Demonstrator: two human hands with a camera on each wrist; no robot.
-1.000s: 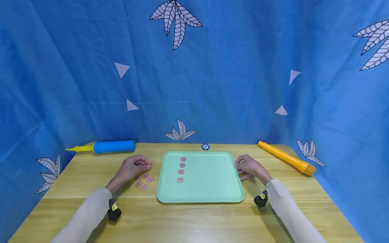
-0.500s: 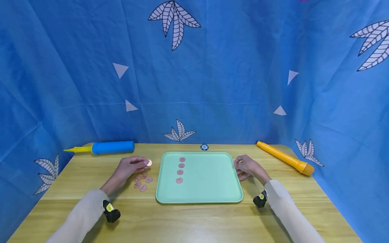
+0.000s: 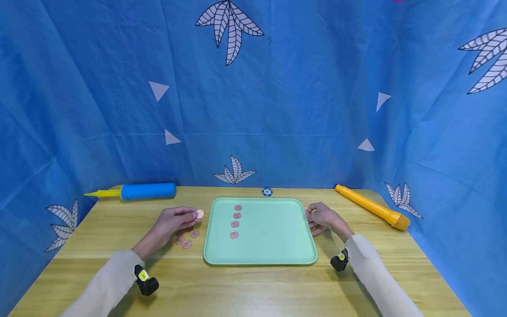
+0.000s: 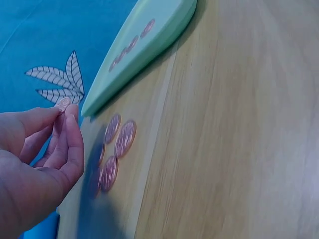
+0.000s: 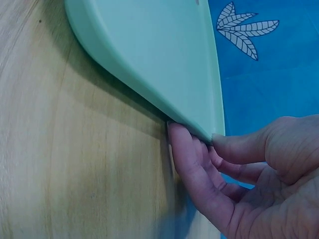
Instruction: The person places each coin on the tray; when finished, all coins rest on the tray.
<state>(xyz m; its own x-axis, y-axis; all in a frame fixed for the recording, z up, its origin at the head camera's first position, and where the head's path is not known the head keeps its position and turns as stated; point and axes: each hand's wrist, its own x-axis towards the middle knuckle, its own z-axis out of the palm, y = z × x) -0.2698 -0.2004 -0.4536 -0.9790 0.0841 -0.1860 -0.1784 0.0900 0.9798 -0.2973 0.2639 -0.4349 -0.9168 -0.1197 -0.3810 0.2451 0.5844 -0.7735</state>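
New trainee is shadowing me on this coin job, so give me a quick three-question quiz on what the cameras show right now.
1. How many coins lie in the green tray?
2. True or false: the left hand rests flat on the loose coins on the table.
3. What does the right hand hold? A) the orange tube B) the tray's edge C) the poker chip

Key:
1. Four, in one row.
2. False: it pinches one coin above them.
3. B; the orange tube and poker chip lie untouched.
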